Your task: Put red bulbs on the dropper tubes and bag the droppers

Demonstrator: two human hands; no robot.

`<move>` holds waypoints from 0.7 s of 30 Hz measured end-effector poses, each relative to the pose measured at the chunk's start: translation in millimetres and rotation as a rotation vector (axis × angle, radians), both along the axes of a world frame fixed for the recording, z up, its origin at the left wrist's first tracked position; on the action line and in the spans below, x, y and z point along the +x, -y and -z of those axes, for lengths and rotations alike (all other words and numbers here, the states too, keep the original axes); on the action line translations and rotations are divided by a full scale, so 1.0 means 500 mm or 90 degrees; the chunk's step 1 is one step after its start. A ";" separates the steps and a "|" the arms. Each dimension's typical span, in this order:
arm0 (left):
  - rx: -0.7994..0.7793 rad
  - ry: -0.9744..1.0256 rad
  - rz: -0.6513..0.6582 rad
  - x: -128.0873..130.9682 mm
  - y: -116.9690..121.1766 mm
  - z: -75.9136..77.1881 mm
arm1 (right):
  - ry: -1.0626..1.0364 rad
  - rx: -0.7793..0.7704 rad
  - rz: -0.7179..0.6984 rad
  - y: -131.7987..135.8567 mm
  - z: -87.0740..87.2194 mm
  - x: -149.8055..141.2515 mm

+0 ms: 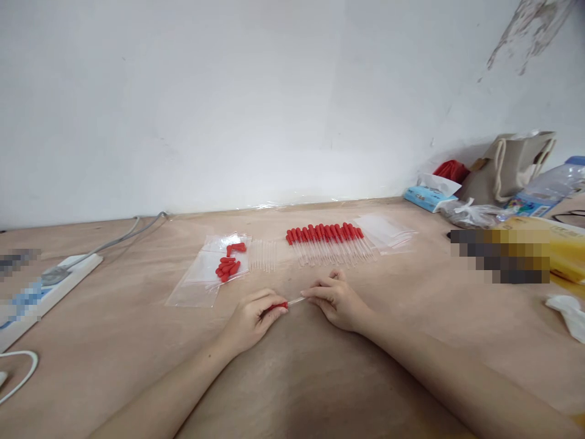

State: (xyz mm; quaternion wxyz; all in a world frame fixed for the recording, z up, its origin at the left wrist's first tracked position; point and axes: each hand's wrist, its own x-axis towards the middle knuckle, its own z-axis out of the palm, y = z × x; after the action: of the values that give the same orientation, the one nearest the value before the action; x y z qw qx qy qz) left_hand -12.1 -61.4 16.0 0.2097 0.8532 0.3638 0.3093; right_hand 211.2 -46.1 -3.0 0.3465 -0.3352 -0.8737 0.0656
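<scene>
- the left hand is closing its thumb and fingers around a red bulb, with only a slim gap showing between them.
- the right hand is pinching a clear tube between thumb and fingertips, its other fingers curling loosely.
- the clear tube is running from the mouth of the red bulb to the right hand, both pieces lying between the hands, above the near part of the wooden tabletop.
- beyond the left hand, loose red bulbs are lying in a small heap at a clear plastic bag; whether on or inside it, i cannot tell.
- bare tubes are lying side by side just right of that heap.
- farther right, a row of bulb-tipped tubes is stretching across, bulbs facing the wall.
- another plastic bag is lying at the row's right end.
</scene>
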 end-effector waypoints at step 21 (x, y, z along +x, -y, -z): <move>0.091 -0.096 0.062 0.001 -0.001 0.010 | 0.119 0.001 0.029 0.030 -0.007 -0.025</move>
State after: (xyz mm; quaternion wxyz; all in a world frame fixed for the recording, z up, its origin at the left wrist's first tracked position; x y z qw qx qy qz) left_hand -11.6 -61.0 11.2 0.1350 0.9037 0.3133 0.2588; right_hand 198.6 -61.3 0.5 0.2648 -0.3593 -0.8945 0.0254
